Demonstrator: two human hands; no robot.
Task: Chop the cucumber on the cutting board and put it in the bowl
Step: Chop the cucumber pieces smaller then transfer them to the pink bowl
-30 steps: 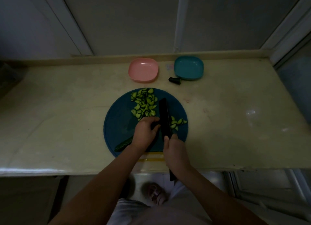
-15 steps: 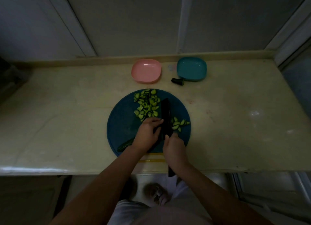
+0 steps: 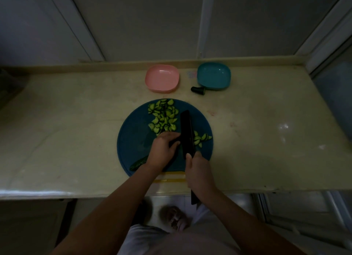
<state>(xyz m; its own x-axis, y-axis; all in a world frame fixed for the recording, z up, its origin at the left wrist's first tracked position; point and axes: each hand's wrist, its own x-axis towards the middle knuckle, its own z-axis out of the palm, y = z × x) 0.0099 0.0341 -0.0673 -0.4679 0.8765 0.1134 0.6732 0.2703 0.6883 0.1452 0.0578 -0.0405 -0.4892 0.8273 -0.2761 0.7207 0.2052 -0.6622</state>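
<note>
Low centre, the right hand (image 3: pixel 198 171) clasps the knife (image 3: pixel 187 132), blade pointing up-frame over the blue cutting board (image 3: pixel 133 140). Beside it, the left hand (image 3: pixel 163 150) curls its fingers on the cucumber (image 3: pixel 138 162), whose end pokes out lower left. Slices (image 3: pixel 163 117) heap above; a pink bowl (image 3: pixel 162 77) and a teal bowl (image 3: pixel 213 75) sit beyond.

Two bowls (image 3: pixel 162 78) stand behind the cutting board (image 3: pixel 133 140).
</note>
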